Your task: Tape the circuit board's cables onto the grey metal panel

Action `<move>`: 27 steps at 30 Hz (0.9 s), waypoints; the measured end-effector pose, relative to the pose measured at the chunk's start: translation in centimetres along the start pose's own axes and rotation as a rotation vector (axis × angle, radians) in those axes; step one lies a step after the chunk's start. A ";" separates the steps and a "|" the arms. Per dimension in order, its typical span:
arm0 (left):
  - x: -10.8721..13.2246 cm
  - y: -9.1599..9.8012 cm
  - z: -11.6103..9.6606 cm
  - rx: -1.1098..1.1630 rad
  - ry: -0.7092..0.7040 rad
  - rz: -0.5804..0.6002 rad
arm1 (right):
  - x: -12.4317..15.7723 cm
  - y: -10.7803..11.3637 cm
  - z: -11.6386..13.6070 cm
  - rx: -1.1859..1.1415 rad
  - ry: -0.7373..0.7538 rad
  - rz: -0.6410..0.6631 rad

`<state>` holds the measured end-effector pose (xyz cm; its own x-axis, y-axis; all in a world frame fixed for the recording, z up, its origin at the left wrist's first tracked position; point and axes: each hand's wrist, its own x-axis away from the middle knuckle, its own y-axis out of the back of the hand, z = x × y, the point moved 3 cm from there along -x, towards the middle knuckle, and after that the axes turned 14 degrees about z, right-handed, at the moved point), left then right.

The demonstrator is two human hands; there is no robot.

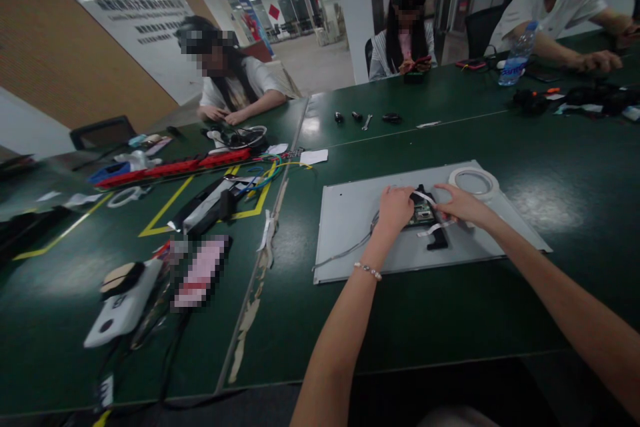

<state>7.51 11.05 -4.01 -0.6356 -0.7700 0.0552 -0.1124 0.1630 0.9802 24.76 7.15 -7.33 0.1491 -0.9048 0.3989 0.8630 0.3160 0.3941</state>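
Note:
A small circuit board (424, 214) in a black frame lies on a pale flat panel (350, 240). A narrow strip of white tape (425, 198) crosses above the board. My left hand (397, 205) is closed at the board's left side, its fingertips on one end of the strip. On the right, my right hand (464, 206) has index finger and thumb spread apart, with the thumb at the strip's other end. A second white strip (429, 231) lies by the board's lower edge. Grey wires (345, 254) run left from beneath my left hand.
A roll of white tape (475, 182) rests at the panel's back right. Left of the table seam lie a pink pixelated item (203, 271), a white device (123, 307) and a red strip (175, 168). Several people sit around the green table (425, 340). A wrench (367, 122) lies farther back.

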 end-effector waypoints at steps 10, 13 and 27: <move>-0.1 -0.2 0.1 -0.003 -0.008 -0.006 | 1.6 0.7 0.9 -0.195 0.007 0.154; -0.1 -0.3 0.1 -0.006 0.002 0.007 | 1.6 1.0 0.6 -0.245 -0.029 0.180; -0.1 -0.1 0.0 0.014 0.006 0.008 | 1.4 0.8 0.2 -0.136 -0.014 0.223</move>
<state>7.54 11.10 -4.12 -0.6316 -0.7726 0.0645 -0.1176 0.1778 0.9770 25.55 6.22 -6.34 0.3367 -0.8128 0.4754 0.8667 0.4649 0.1811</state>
